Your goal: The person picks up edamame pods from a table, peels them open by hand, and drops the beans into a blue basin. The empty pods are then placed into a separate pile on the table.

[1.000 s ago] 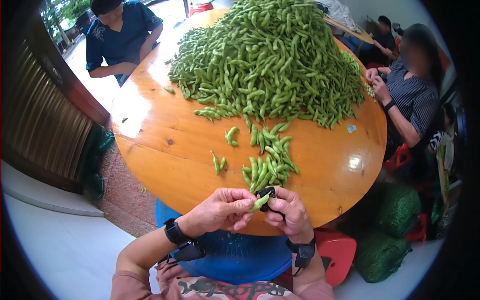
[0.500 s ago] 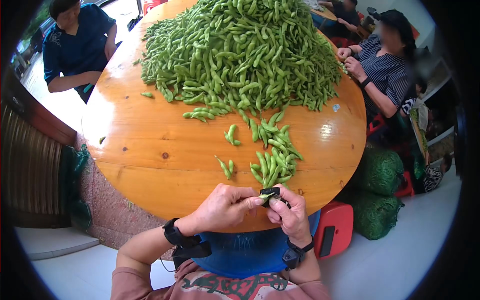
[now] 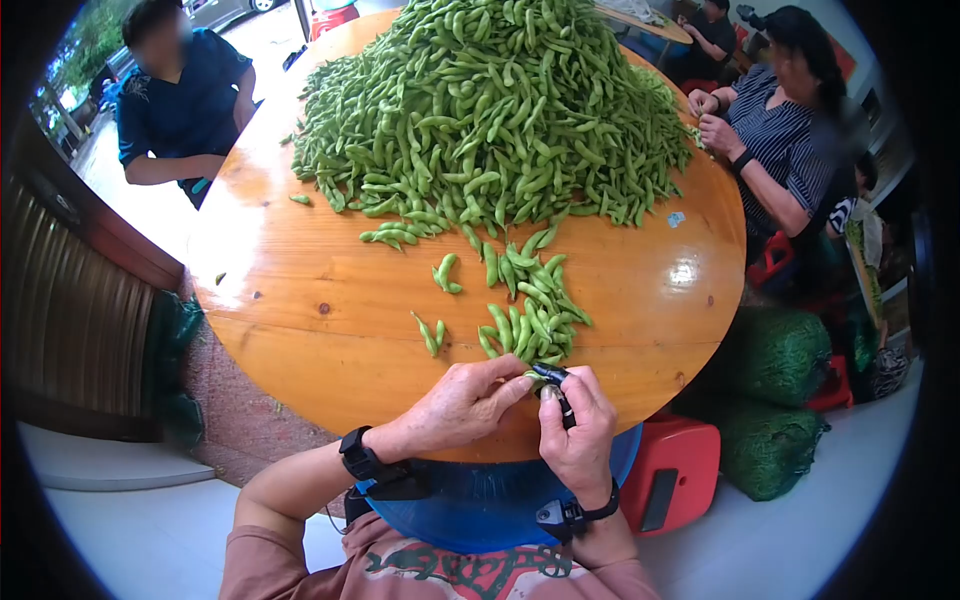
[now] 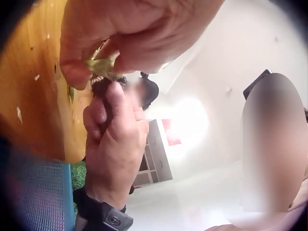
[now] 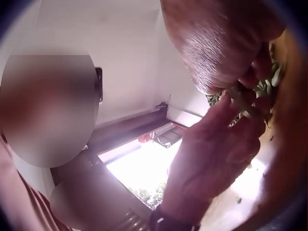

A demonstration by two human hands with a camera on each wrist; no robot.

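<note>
Between thumb and fingers my left hand (image 3: 458, 402) pinches a green pod (image 4: 103, 66) over the table's near edge. Facing it, my right hand (image 3: 580, 430) curls round a small black tool (image 3: 552, 375), which meets the pod. In the left wrist view, the right hand (image 4: 115, 139) is just below the pod. The right wrist view has the left hand (image 5: 211, 149) beneath the right hand (image 5: 226, 43). A small group of pods (image 3: 535, 325) lies just beyond the hands.
A large heap of pods (image 3: 480, 120) covers the far part of the wooden table (image 3: 300, 340). A blue basin (image 3: 480, 505) is below the near edge, beside a red stool (image 3: 680, 470). Green net bags (image 3: 770, 450) stand at right. People sit on both sides.
The head view has shifted. The pod was plainly visible at the left fingertips a second ago; now the fingers and tool mostly cover it. Both hands remain together.
</note>
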